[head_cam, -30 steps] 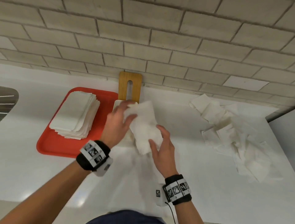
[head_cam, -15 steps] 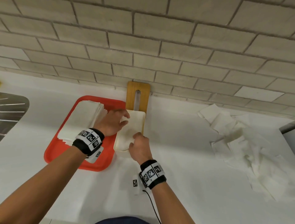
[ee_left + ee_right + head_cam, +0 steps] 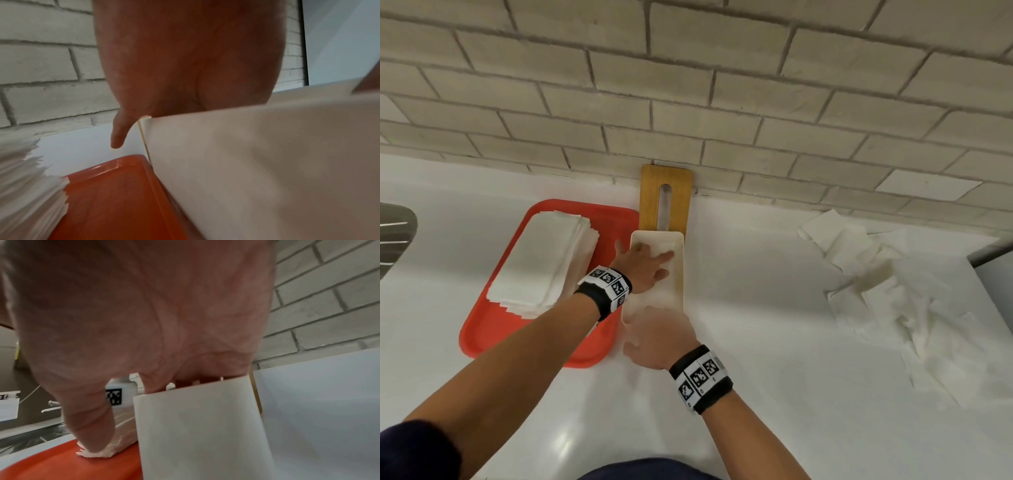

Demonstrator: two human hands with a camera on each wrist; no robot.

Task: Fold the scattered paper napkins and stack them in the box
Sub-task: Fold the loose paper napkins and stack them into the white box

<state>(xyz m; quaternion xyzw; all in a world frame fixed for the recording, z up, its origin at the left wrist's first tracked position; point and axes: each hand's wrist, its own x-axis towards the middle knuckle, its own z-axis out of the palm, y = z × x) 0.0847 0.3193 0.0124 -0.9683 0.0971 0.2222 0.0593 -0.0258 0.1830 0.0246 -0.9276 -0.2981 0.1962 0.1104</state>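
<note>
A narrow cream box [image 3: 680, 284] stands against a wooden back panel [image 3: 650, 192] at the wall. My left hand [image 3: 649, 267] lies flat inside it, with straight fingers pressing a folded white napkin [image 3: 672, 274]. My right hand [image 3: 657, 337] is blurred at the box's near end; its fingers reach down behind the end wall and are hidden. In the right wrist view the right hand [image 3: 144, 305] has its thumb hanging outside the box wall [image 3: 195, 426]. The left wrist view shows the left hand's palm [image 3: 185, 56] above the box side [image 3: 267, 162].
A red tray [image 3: 482, 329] left of the box carries a stack of folded napkins [image 3: 541, 260]. Unfolded napkins [image 3: 893, 301] lie scattered at the right of the white counter. A metal sink edge [image 3: 393, 236] shows at far left. The brick wall stands behind.
Both hands carried the folded napkin from above the counter down into the box. The left hand now presses it flat and the right hand has slid to the box's near end.
</note>
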